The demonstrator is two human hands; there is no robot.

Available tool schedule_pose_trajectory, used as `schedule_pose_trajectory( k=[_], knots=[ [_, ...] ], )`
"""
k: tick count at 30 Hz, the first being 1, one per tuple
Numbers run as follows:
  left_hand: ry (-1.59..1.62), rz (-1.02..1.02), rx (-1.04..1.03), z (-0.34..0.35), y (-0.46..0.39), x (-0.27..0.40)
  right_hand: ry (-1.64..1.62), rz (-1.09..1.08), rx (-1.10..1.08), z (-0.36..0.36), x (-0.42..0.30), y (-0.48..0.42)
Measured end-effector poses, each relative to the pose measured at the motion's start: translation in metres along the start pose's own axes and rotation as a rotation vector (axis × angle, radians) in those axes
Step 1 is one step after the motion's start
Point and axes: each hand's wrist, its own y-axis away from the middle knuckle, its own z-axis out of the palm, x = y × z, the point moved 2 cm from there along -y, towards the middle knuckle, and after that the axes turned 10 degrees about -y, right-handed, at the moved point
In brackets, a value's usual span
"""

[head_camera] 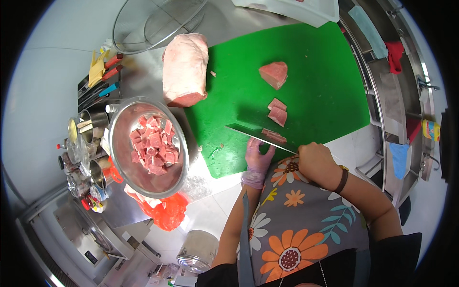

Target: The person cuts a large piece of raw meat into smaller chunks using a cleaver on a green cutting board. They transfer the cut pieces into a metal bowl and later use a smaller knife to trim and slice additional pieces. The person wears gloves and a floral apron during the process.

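My right hand (317,163) grips the handle end of a large kitchen knife (260,139), its blade slanting across the near part of a green cutting board (315,46). My left hand (257,158), in a thin purple glove, is at the blade's near side, thumb and fingers spread. Its fingertips are partly hidden at the blade, so whether they hold anything is unclear. Just beyond the blade lie thin strips of raw meat (274,135). Farther up the board are two flat meat slices (277,112) and a thick meat chunk (274,74).
A large raw meat piece (185,68) lies at the board's left edge. Left of it stand a steel bowl (120,172) of meat cubes and a knife rack (84,94). A wire strainer (120,37) and white tub (297,12) sit at the back; a red plastic bag (168,213) hangs near the bowl.
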Motion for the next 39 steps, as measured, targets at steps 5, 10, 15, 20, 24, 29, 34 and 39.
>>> schedule_pose_trajectory(
  k=[5, 10, 15, 20, 24, 29, 34, 39],
  knots=[
    [-0.016, 0.030, 0.002, -0.001, -0.002, -0.002, 0.041, 0.021, -0.024, -0.001, -0.002, -0.004],
    [-0.041, -0.012, -0.038, 0.001, 0.002, -0.007, 0.052, 0.014, -0.038, 0.005, -0.003, -0.006],
    [0.006, -0.039, -0.056, -0.002, -0.004, 0.001, 0.057, -0.017, -0.058, 0.010, -0.002, -0.017],
    [0.042, 0.046, -0.179, 0.002, -0.011, 0.009, -0.092, -0.026, 0.080, 0.042, 0.004, -0.052],
    [0.075, 0.133, -0.017, 0.002, -0.015, 0.005, -0.240, 0.010, 0.082, 0.027, 0.008, -0.068],
    [0.055, -0.087, -0.142, -0.006, -0.008, -0.006, -0.307, -0.035, 0.192, 0.023, 0.025, -0.056],
    [0.148, -0.165, -0.142, -0.010, 0.001, -0.009, -0.249, -0.076, 0.205, 0.006, 0.024, -0.023],
    [0.191, -0.203, -0.009, -0.009, 0.004, -0.012, -0.135, -0.084, 0.137, -0.003, 0.008, -0.003]
  ],
)
